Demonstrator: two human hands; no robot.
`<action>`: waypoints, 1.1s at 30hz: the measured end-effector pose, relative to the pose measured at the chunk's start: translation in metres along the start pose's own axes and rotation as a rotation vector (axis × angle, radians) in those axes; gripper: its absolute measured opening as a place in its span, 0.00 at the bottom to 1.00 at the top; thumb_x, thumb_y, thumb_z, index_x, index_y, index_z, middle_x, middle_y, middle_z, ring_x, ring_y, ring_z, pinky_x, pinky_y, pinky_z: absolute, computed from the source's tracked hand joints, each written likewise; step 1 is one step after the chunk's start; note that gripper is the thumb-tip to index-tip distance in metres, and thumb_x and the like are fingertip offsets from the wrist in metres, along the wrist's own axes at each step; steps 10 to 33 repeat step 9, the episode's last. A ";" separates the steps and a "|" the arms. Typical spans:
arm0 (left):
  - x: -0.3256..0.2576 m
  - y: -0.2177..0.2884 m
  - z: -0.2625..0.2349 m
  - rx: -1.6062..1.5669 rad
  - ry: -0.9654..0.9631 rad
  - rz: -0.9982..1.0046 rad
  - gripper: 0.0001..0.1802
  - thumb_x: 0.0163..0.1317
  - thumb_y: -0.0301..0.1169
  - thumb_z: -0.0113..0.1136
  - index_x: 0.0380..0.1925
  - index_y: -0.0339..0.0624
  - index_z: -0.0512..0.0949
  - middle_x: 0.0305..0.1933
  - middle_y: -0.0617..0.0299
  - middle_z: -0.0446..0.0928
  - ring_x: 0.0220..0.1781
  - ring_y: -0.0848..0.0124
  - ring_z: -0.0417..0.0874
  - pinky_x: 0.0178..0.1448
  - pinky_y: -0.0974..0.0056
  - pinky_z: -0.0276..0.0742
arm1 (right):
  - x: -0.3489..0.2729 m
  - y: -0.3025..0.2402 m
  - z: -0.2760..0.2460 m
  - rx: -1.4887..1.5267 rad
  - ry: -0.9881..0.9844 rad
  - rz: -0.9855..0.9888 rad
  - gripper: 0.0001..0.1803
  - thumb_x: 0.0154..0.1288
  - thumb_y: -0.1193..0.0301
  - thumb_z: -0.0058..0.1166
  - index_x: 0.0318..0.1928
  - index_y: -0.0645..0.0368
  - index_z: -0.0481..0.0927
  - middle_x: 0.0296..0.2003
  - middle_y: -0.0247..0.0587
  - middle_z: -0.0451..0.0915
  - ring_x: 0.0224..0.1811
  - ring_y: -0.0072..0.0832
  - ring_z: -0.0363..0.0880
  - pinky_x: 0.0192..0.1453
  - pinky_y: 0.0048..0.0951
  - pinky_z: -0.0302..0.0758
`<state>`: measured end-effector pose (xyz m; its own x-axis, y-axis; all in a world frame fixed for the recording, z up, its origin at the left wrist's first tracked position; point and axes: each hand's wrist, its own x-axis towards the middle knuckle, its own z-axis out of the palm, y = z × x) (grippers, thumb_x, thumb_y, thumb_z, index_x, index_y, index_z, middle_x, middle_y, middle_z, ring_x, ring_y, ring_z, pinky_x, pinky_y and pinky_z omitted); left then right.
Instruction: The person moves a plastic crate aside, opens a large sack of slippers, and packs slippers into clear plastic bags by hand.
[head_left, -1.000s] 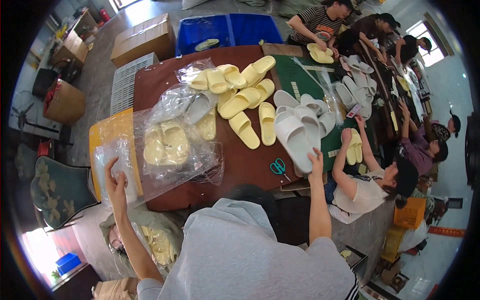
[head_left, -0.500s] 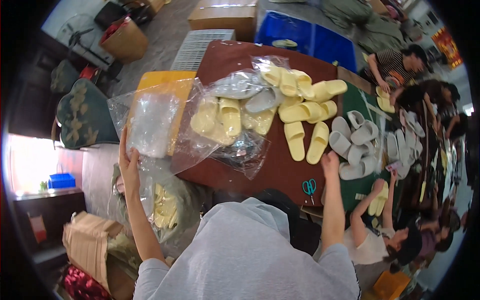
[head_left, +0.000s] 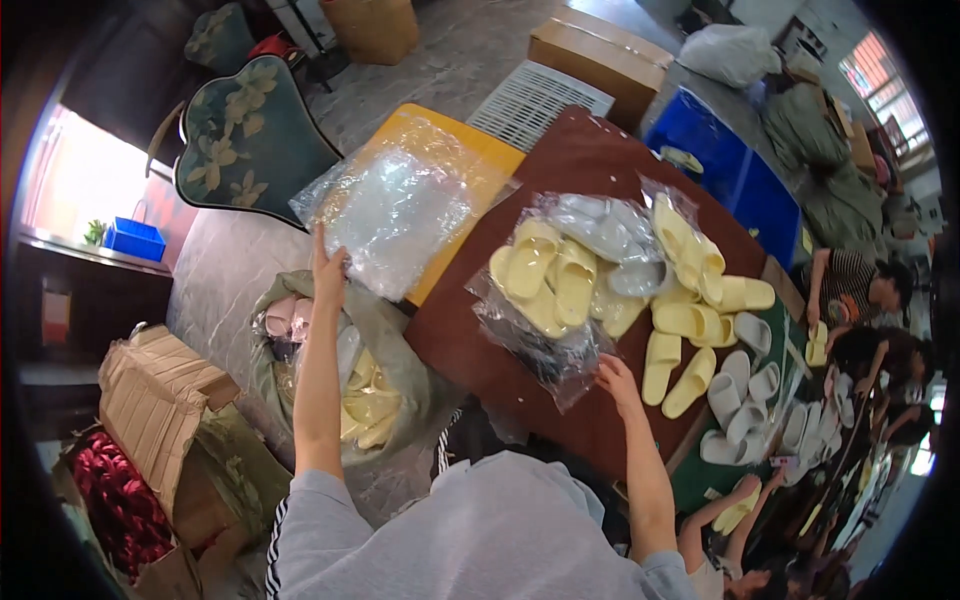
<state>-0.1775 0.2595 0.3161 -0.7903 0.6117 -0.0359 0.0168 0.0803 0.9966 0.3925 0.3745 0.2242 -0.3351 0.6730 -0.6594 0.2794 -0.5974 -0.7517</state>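
Observation:
My left hand is at the lower left edge of a clear plastic bag, its fingers closed on the film. This bag lies crumpled over a whitish stack of bags on a yellow board. My right hand, fingers apart, hovers by the wrinkled clear wrapping at the table's near side. Between the hands, bagged yellow slippers and grey slippers are heaped on the brown table. Loose yellow slippers lie just right of my right hand.
An open sack with bagged slippers stands beneath my left forearm. Grey slippers rest on a green surface to the right, where co-workers handle others. A chair is at the left; a blue bin stands behind the table.
The view has turned left. The clear bag spread out beside my left hand now lies bunched over the stack. My right hand has moved leftward, from beside the loose slippers to the wrapping.

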 end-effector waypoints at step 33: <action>0.102 -0.130 -0.027 -0.040 -0.030 -0.414 0.47 0.53 0.18 0.55 0.70 0.56 0.45 0.63 0.58 0.59 0.39 0.72 0.75 0.41 0.69 0.76 | 0.052 -0.057 0.004 -0.075 0.122 0.066 0.22 0.68 0.66 0.46 0.61 0.55 0.65 0.59 0.37 0.66 0.53 0.29 0.72 0.57 0.31 0.68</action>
